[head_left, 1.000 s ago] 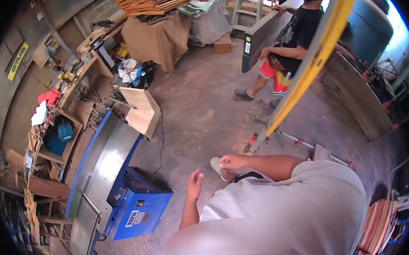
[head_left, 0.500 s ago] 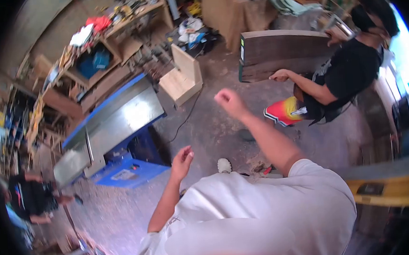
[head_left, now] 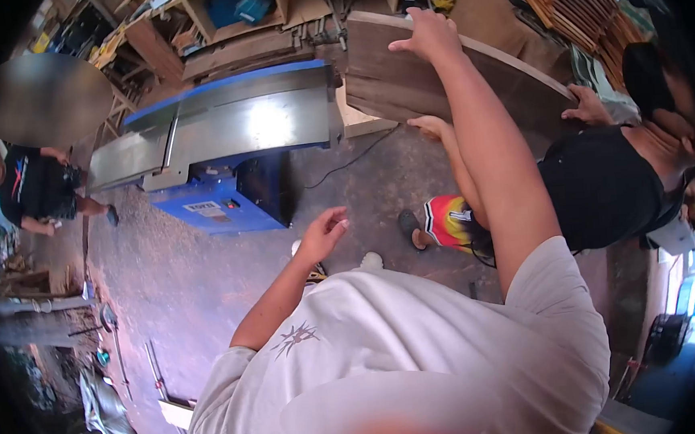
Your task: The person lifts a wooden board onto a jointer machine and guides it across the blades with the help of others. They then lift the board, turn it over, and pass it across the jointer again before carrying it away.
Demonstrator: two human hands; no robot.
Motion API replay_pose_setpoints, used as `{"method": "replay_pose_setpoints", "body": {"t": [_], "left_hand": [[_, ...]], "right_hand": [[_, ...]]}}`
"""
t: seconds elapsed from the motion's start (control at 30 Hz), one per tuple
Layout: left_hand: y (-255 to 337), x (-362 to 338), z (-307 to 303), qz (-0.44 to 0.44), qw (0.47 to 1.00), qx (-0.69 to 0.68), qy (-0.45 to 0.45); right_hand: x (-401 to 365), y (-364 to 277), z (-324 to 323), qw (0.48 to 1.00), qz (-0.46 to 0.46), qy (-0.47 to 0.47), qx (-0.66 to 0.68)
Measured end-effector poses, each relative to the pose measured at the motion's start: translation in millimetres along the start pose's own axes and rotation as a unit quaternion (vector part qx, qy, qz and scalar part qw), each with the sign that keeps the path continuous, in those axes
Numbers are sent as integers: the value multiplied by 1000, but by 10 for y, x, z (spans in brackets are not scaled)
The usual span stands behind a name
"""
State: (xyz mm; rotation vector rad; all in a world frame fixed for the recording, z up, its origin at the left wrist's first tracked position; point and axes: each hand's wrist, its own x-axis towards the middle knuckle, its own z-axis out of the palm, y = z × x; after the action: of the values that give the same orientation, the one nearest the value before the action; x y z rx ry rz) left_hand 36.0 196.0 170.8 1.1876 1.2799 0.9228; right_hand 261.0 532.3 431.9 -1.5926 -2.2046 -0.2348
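My right hand [head_left: 430,38] is at the top edge of a wide dark wooden board [head_left: 401,68], its fingers over the edge and the thumb on the near side. A person in a black shirt holds the same board, one hand [head_left: 588,107] at its right end and the other [head_left: 431,127] under its lower edge. My left hand [head_left: 324,235] hangs in the air, fingers loosely bent and apart, holding nothing. Beyond it stands a blue jointer [head_left: 217,202] with a long, shiny metal bed [head_left: 228,120].
A pale wooden box piece [head_left: 357,119] sits partly behind the board, with a black cable [head_left: 352,164] on the floor. Another person [head_left: 35,186] stands at the far left. Stacked wooden slats [head_left: 571,8] lie at the back right.
My right hand has reached up and forward onto the board. The person in black has brought the board left, nearer the jointer. My view has turned, and my left hand stays free.
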Motion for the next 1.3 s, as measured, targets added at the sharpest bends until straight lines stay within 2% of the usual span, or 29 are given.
{"method": "replay_pose_setpoints", "body": {"t": [0.03,0.13,0.2,0.33,0.57,0.63,0.73,0.83,0.9,0.97,1.03,1.1,1.2,1.3], "left_hand": [[-20,-20,-50,-1,1000,-8,10],[-7,-3,-265,10,999,6,34],[-71,-5,-445,23,998,-19,51],[-186,-81,-928,41,994,-54,88],[-521,-91,-1669,38,989,-67,124],[-520,-17,-1754,36,990,-51,124],[-511,203,-1820,55,990,-65,109],[-559,468,-1908,71,992,-25,102],[-557,676,-1989,131,980,52,139],[-446,862,-2078,133,977,84,143],[-355,1066,-2138,137,974,117,138],[-329,1338,-2164,165,954,179,176],[-360,1712,-2202,156,937,248,190],[-309,1929,-2216,122,937,278,174]], "right_hand": [[116,-182,-7,996,-4,-88,-18],[387,-480,188,989,-90,-117,-29],[499,-634,313,986,-111,-109,-54],[587,-951,574,976,-117,-182,6],[620,-1804,807,974,-141,-174,20],[668,-1914,1036,982,-161,-97,30],[804,-2139,1165,984,-152,-87,44],[960,-2149,1242,983,-149,-93,50],[979,-2150,1264,982,-158,-93,46],[996,-2112,1281,982,-162,-92,40],[939,-2123,1313,976,-204,-66,35],[872,-2206,1285,979,-191,-69,12],[784,-2342,1217,983,-175,-61,-14],[832,-2297,1239,982,-156,-99,-35]]}}
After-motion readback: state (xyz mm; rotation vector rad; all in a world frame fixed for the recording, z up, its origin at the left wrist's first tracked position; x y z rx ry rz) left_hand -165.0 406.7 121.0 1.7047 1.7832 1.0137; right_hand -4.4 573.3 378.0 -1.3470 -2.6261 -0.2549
